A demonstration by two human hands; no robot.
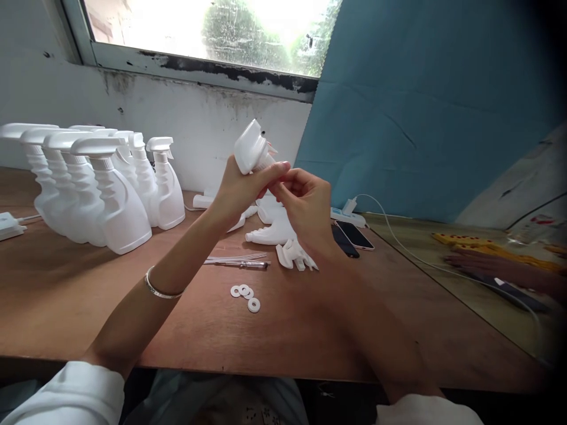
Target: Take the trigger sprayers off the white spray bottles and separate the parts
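My left hand point(237, 192) is wrapped round a white trigger spray head point(251, 146), raised above the table and tilted. My right hand point(310, 203) meets it at the spray head's neck end, fingertips pinched together. Whatever the right fingers hold is hidden behind them. Below on the table lie several flat white ring washers point(254, 305). Just beyond them are thin clear tubes point(237, 257) and a screwdriver with a clear handle point(252, 264). Small white trigger parts point(295, 255) lie in a pile under the right hand, beside white bottle-like pieces point(270, 233) partly covered by the hands.
Several white spray bottles point(126, 206) with heads on stand at the left. Two phones point(355, 235) and a power strip point(349, 216) with a white cable lie at the right. Farther right, another person's hand point(491, 262) rests by yellow cloth point(469, 241).
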